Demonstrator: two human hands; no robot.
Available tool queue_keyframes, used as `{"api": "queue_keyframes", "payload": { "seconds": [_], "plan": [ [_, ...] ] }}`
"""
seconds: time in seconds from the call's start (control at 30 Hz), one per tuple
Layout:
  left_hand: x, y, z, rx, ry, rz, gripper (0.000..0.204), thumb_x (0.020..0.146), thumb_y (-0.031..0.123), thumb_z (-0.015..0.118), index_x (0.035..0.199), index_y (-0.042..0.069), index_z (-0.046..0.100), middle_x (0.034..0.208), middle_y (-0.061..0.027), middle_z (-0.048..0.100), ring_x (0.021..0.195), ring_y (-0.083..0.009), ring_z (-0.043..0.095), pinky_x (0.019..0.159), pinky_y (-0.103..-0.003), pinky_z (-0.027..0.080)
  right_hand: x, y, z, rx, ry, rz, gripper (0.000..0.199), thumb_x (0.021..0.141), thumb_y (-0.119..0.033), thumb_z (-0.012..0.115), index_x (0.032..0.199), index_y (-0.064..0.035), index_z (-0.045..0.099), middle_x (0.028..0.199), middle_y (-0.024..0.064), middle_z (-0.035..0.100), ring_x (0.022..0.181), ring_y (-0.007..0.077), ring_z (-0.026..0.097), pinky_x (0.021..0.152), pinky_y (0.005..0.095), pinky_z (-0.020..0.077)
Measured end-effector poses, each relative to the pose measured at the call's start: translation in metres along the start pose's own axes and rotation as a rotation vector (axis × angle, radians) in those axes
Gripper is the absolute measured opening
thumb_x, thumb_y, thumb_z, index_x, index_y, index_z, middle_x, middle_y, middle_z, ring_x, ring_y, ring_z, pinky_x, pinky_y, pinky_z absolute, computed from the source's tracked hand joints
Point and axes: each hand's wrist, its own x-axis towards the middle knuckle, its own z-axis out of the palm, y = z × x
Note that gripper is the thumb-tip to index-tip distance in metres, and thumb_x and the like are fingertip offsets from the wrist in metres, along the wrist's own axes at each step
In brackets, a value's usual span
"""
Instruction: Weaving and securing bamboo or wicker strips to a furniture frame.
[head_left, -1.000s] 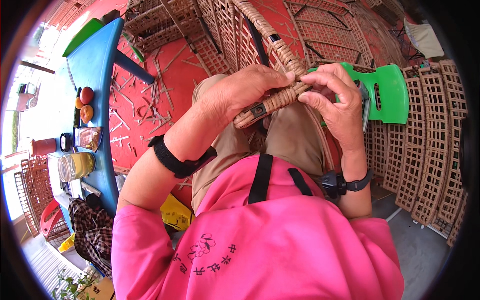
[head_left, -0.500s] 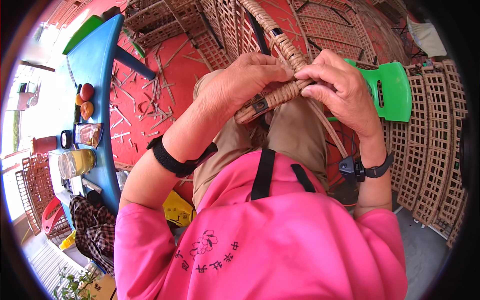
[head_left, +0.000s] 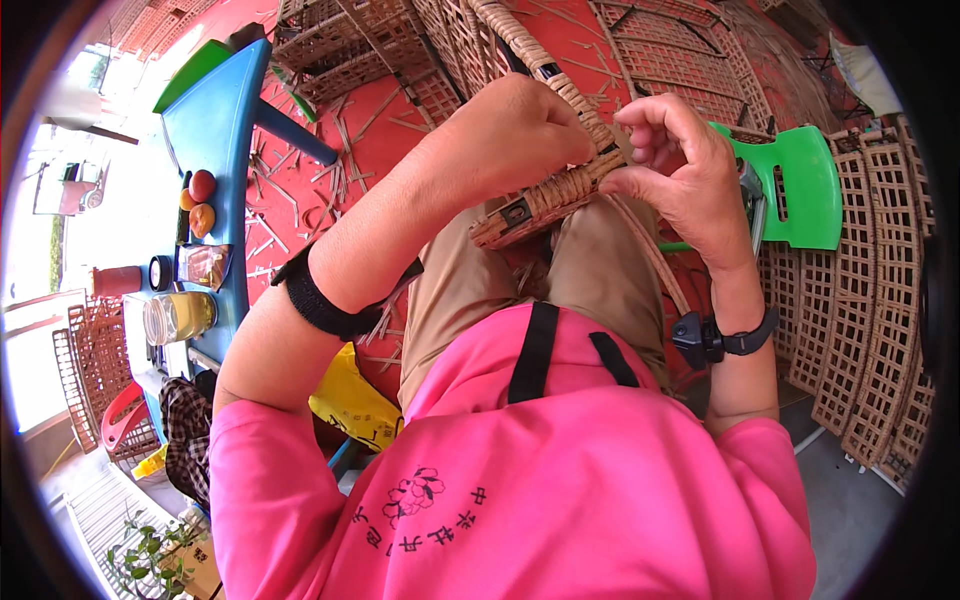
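A wicker frame, wrapped in tan strands, rests across my thighs, its wrapped bar running up and away to the far side. Close against the corner where the two meet, my left hand is curled into a fist; its fingertips and whatever they grip are hidden. To the right of that corner is my right hand. Its thumb lies against the wrapping while the bent fingers stand apart from it, with nothing visible between. Loose tan strands hang from the corner down toward my right wrist.
A blue table at left carries fruit and a jar of yellowish liquid. A green chair and woven panels stand at right. Cut strands litter the red floor. A yellow bag lies beside my left leg.
My left hand has gone from a pinch at the corner to a fist, slightly higher. My right index finger has lifted away from its thumb. The whole view has shifted a little.
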Motion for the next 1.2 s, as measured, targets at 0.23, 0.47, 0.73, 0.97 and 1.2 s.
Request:
{"api": "queue_keyframes", "payload": {
  "seconds": [0.23,0.47,0.73,0.97,1.2],
  "plan": [
    [0.006,0.024,-0.002,0.404,-0.004,0.03,0.024,0.08,0.021,0.062,0.082,-0.002,0.067,0.064,-0.0108,0.06,0.061,-0.0114,0.058,0.058,-0.032,0.046,-0.001,0.012,0.0,0.049,0.018,-0.063,0.051,0.057,-0.012,0.088,0.101,-0.0059,0.063,0.081,0.0002,0.059,0.072,0.0097,0.054,0.064,0.0243,0.0473],
    [0.007,0.024,-0.003,0.441,-0.063,0.073,0.025,0.082,0.022,0.059,0.088,-0.002,0.066,0.067,-0.0124,0.061,0.063,-0.0159,0.058,0.062,-0.034,0.048,-0.026,0.022,0.025,0.077,0.28,-0.074,0.044,0.062,-0.015,0.087,0.097,-0.0058,0.062,0.08,0.0022,0.059,0.069,0.0115,0.056,0.06,0.0249,0.0475],
    [0.001,0.019,0.002,0.353,-0.019,0.075,0.026,0.085,0.022,0.058,0.089,-0.003,0.063,0.071,-0.0062,0.058,0.069,-0.011,0.053,0.063,-0.031,0.044,-0.04,0.028,0.045,0.016,0.476,-0.238,0.028,0.069,-0.008,0.083,0.081,-0.0054,0.057,0.073,0.0035,0.057,0.061,0.0152,0.056,0.052,0.0269,0.046],
    [-0.007,0.014,0.015,0.278,0.098,0.097,0.022,0.084,0.019,0.056,0.085,-0.003,0.059,0.07,-0.0072,0.055,0.067,-0.0132,0.051,0.064,-0.031,0.044,-0.043,0.021,0.047,-0.019,0.437,-0.225,0.021,0.074,-0.004,0.078,0.079,-0.0054,0.057,0.07,0.0055,0.056,0.058,0.0189,0.056,0.053,0.0313,0.0452],
    [-0.01,0.006,0.019,0.292,0.179,0.217,0.018,0.081,0.014,0.052,0.083,-0.003,0.057,0.08,-0.0138,0.058,0.076,-0.0235,0.058,0.07,-0.034,0.046,-0.046,0.019,0.053,-0.176,0.455,-0.296,0.017,0.075,-0.003,0.073,0.083,-0.005,0.058,0.073,0.0078,0.056,0.065,0.0271,0.058,0.059,0.0376,0.0462]
  ]
}}
